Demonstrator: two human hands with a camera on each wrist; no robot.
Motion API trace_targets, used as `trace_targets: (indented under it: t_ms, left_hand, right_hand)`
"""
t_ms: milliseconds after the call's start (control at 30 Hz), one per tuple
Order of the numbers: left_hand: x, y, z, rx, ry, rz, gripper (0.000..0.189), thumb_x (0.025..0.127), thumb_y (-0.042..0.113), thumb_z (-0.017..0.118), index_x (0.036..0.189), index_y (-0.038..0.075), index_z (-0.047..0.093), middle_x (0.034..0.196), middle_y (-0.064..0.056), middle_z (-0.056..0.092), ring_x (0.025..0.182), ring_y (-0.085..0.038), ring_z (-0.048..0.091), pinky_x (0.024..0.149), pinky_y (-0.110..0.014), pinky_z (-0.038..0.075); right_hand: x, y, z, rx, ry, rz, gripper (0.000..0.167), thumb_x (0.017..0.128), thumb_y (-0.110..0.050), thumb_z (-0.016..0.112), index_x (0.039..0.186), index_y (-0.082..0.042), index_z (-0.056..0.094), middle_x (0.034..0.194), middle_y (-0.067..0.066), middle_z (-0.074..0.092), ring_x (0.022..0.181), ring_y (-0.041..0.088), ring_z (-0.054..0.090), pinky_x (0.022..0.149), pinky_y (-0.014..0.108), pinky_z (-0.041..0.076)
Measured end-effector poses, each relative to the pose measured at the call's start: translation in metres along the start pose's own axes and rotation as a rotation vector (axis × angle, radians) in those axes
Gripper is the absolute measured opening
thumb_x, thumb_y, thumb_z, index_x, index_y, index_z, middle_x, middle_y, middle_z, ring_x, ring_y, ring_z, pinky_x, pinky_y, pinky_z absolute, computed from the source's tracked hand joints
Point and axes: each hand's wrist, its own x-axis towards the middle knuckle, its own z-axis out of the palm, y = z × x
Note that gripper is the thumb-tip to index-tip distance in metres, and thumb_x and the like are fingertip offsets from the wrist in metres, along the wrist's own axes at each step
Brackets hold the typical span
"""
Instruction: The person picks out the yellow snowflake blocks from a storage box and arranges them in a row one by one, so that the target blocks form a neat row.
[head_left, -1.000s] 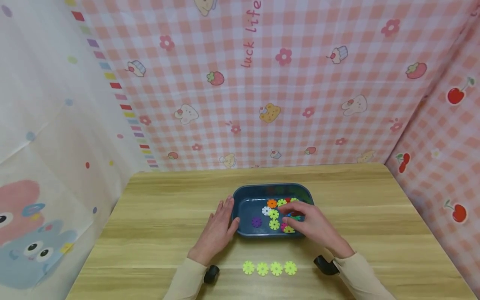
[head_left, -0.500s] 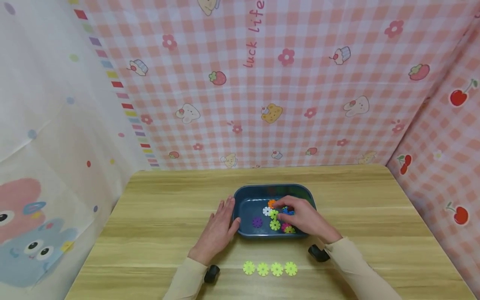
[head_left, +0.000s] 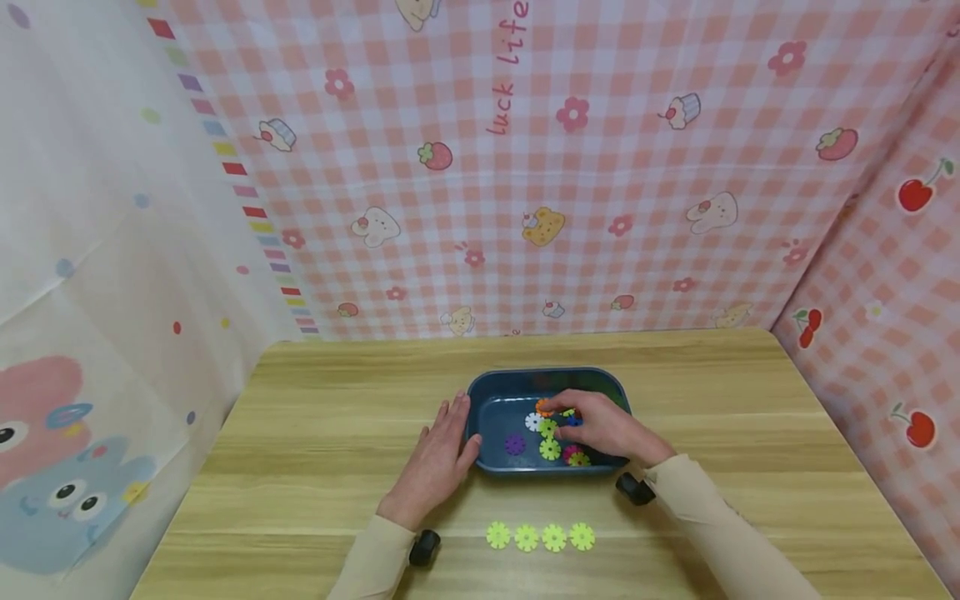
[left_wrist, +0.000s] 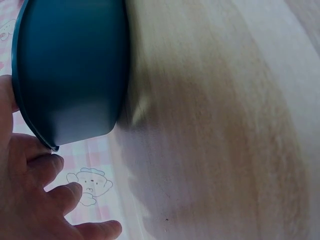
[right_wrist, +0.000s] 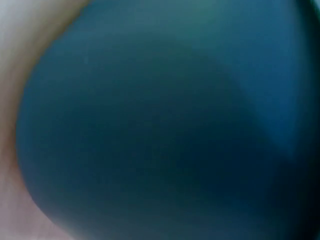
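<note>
Snowflake-shaped plastic discs lie in a dark blue tray (head_left: pixel 498 404) in the head view: a purple disc (head_left: pixel 515 444), a white disc (head_left: pixel 534 422), an orange disc (head_left: pixel 543 407), a yellow-green disc (head_left: pixel 550 449) and others. My left hand (head_left: pixel 433 462) rests against the tray's left end, fingers extended; in the left wrist view its fingertips touch the rim. Reaching over the right half, my right hand (head_left: pixel 603 425) has index finger and thumb apart above the discs, and its palm hides some of them. The right wrist view is filled by the blurred tray wall (right_wrist: pixel 125 125).
Yellow-green discs (head_left: pixel 526 537) form a row on the wooden table (head_left: pixel 337 500) in front of the tray. A pink checked cloth (head_left: pixel 480 192) hangs behind the table, with printed cloth on both sides.
Over the second, my right hand has shifted left across the discs inside the tray, mostly in the first half. My left hand stays at the tray's left end.
</note>
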Motion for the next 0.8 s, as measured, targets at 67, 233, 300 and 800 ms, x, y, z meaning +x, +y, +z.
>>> trace_targets:
  t_ms: [67, 233, 300, 800]
  left_hand:
    - [0.0, 0.0, 0.0, 0.0, 0.003, 0.001, 0.065, 0.11, 0.034, 0.049, 0.162, 0.002, 0.029, 0.169, -0.014, 0.026, 0.155, -0.039, 0.023, 0.115, -0.07, 0.028]
    - [0.0, 0.0, -0.001, 0.0, 0.001, 0.003, 0.065, 0.11, 0.034, 0.049, 0.162, 0.001, 0.029, 0.169, -0.014, 0.026, 0.155, -0.039, 0.023, 0.115, -0.07, 0.029]
    - [0.0, 0.001, -0.001, 0.0, 0.0, 0.002, 0.065, 0.11, 0.035, 0.049, 0.162, 0.001, 0.029, 0.169, -0.014, 0.026, 0.155, -0.039, 0.023, 0.115, -0.07, 0.028]
    - [0.0, 0.001, -0.001, -0.007, -0.003, -0.009, 0.065, 0.11, 0.035, 0.049, 0.162, 0.002, 0.029, 0.17, -0.013, 0.025, 0.155, -0.038, 0.022, 0.116, -0.069, 0.028]
  right_hand:
    - [0.002, 0.002, 0.0, -0.009, -0.017, -0.001, 0.04, 0.093, -0.005, 0.075, 0.133, -0.005, 0.069, 0.132, 0.011, 0.069, 0.116, 0.032, 0.063, 0.098, 0.055, 0.052]
    - [0.005, 0.003, 0.0, -0.017, -0.043, 0.031, 0.041, 0.093, -0.005, 0.075, 0.133, -0.006, 0.069, 0.134, 0.012, 0.068, 0.12, 0.031, 0.062, 0.102, 0.054, 0.05]
    - [0.007, 0.004, 0.0, -0.013, -0.047, 0.046, 0.041, 0.093, -0.005, 0.075, 0.133, -0.006, 0.069, 0.134, 0.012, 0.068, 0.12, 0.031, 0.062, 0.103, 0.054, 0.05]
    - [0.012, 0.011, 0.006, -0.078, -0.1, 0.07, 0.036, 0.093, -0.006, 0.076, 0.129, -0.006, 0.071, 0.131, 0.01, 0.069, 0.123, 0.031, 0.061, 0.107, 0.053, 0.048]
